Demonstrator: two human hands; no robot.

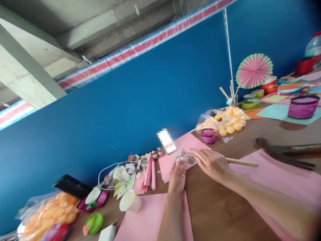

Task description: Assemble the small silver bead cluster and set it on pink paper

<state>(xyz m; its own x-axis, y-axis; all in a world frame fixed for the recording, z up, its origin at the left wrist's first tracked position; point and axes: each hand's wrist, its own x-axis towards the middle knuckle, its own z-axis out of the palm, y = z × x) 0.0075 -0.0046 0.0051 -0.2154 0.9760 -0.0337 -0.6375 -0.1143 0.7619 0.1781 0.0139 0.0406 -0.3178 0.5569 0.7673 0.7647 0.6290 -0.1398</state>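
Observation:
Near the middle of the table, my left hand [177, 177] is closed with its fingertips on a shiny silvery ball [180, 160]. My right hand [212, 164] is wrapped around a tool with a pale wooden handle [242, 162] that sticks out to the right. The tool's other end is blurred and partly hidden by the fingers. Between the two hands sits a small glittery silver-grey clump [191, 159], close to the right fingertips; whether either hand touches it I cannot tell. Pink paper [167, 166] lies beneath and behind the fingertips.
A dark claw hammer [278, 153] lies at right on pink paper. Bags of orange balls [229, 125] stand at the back and front left. White paper cups [130, 201], pink paper strips [148, 174] and a white cable [100, 174] occupy the left. A blue partition [125, 110] borders the table.

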